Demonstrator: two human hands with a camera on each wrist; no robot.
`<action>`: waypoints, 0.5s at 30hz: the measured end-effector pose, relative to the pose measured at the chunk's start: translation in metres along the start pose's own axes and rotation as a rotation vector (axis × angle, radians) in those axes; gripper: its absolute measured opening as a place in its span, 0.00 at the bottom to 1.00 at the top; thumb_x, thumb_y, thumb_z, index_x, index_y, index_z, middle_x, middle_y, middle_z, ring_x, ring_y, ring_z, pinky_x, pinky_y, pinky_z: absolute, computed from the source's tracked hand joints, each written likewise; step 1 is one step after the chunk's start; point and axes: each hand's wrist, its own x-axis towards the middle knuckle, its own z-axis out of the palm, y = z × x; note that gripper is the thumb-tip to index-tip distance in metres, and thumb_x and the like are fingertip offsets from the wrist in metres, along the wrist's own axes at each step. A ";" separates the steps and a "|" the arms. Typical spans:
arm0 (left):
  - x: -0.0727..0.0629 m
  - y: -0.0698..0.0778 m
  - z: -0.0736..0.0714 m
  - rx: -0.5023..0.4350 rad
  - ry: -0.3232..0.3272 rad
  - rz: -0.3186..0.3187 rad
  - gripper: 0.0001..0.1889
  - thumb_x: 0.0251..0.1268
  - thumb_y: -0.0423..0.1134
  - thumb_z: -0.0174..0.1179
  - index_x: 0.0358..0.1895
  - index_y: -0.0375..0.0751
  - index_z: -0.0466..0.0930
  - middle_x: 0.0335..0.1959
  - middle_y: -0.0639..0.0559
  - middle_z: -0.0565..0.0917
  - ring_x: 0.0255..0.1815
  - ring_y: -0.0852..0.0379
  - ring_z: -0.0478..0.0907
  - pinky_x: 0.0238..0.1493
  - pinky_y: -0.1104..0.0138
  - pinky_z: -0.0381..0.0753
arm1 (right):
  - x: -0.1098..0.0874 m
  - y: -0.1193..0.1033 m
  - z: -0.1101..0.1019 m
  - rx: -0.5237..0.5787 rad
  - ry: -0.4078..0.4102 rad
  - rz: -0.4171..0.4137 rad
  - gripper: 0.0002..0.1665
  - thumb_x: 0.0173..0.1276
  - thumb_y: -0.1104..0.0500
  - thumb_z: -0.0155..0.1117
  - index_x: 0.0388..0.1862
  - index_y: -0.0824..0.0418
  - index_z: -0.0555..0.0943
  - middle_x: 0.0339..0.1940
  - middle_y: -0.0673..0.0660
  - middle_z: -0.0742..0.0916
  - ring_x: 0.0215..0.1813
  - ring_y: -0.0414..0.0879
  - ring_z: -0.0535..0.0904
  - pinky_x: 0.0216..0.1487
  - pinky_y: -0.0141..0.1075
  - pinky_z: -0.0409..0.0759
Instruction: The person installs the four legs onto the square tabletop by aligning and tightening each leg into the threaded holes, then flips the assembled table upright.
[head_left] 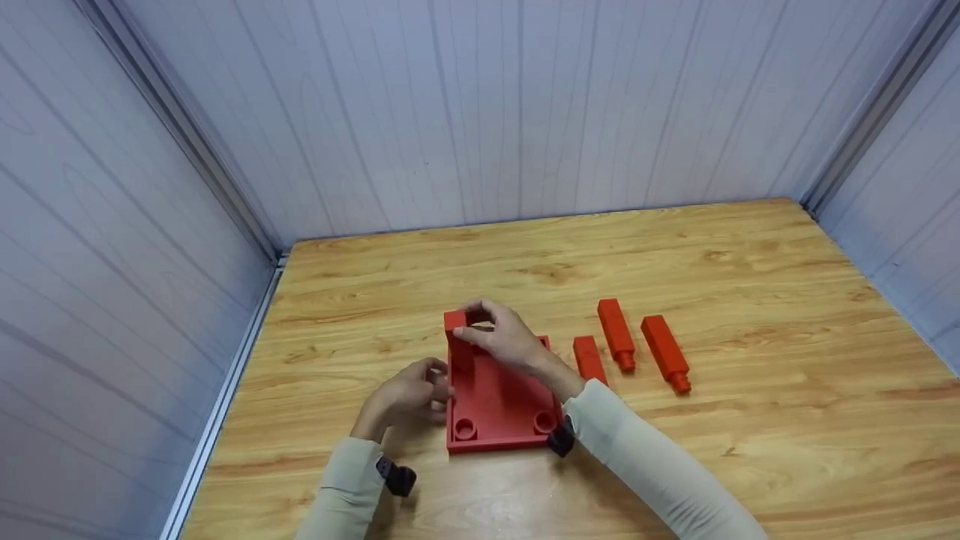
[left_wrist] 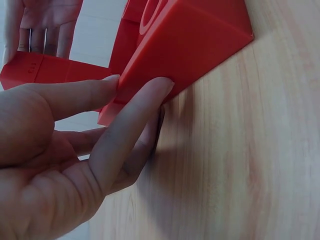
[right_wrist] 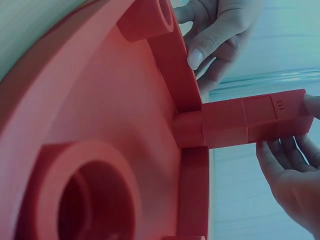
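Observation:
A shallow red tray-like base (head_left: 499, 409) with round corner sockets lies on the table. At its far left corner a red square leg (head_left: 454, 321) stands upright; in the right wrist view the leg (right_wrist: 227, 122) meets a corner socket (right_wrist: 188, 130) with no visible gap. My right hand (head_left: 510, 341) grips the leg's upper end between thumb and fingers. Low on the left side, my left hand (head_left: 409, 390) holds the base, thumb and a finger against its outer wall (left_wrist: 195, 45). The near corner sockets (head_left: 466, 429) stand open. My right forearm hides part of the right side.
To the right lie loose red square legs with round stepped ends: one near my wrist (head_left: 589, 358), partly covered, a middle one (head_left: 616, 334) and an outer one (head_left: 665, 352). The wooden table (head_left: 360, 292) meets a pale panel wall (head_left: 480, 112) behind.

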 end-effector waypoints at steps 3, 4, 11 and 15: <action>0.000 0.001 0.002 0.020 0.015 0.004 0.19 0.64 0.25 0.52 0.58 0.32 0.67 0.46 0.40 0.76 0.37 0.49 0.76 0.39 0.60 0.82 | -0.001 -0.001 0.001 -0.036 0.014 -0.021 0.21 0.65 0.52 0.65 0.54 0.56 0.74 0.53 0.56 0.80 0.58 0.51 0.78 0.52 0.39 0.81; 0.000 0.001 0.002 0.020 0.018 0.001 0.19 0.64 0.25 0.51 0.58 0.32 0.67 0.45 0.40 0.76 0.36 0.49 0.77 0.38 0.60 0.82 | -0.001 -0.001 0.002 -0.047 0.018 -0.039 0.20 0.66 0.53 0.65 0.54 0.57 0.74 0.53 0.57 0.80 0.58 0.51 0.78 0.53 0.39 0.81; 0.000 0.002 0.004 -0.008 0.015 -0.017 0.20 0.64 0.24 0.50 0.59 0.31 0.66 0.45 0.39 0.76 0.36 0.48 0.80 0.38 0.57 0.84 | -0.003 -0.003 0.006 -0.112 0.061 -0.123 0.18 0.66 0.55 0.64 0.52 0.61 0.74 0.50 0.58 0.81 0.55 0.47 0.78 0.59 0.39 0.79; 0.000 0.003 0.004 -0.003 0.018 -0.017 0.19 0.64 0.24 0.50 0.59 0.31 0.66 0.45 0.39 0.77 0.37 0.49 0.80 0.39 0.57 0.84 | -0.001 0.001 0.007 -0.145 0.075 -0.169 0.18 0.66 0.54 0.63 0.50 0.61 0.74 0.49 0.57 0.81 0.54 0.47 0.78 0.57 0.39 0.80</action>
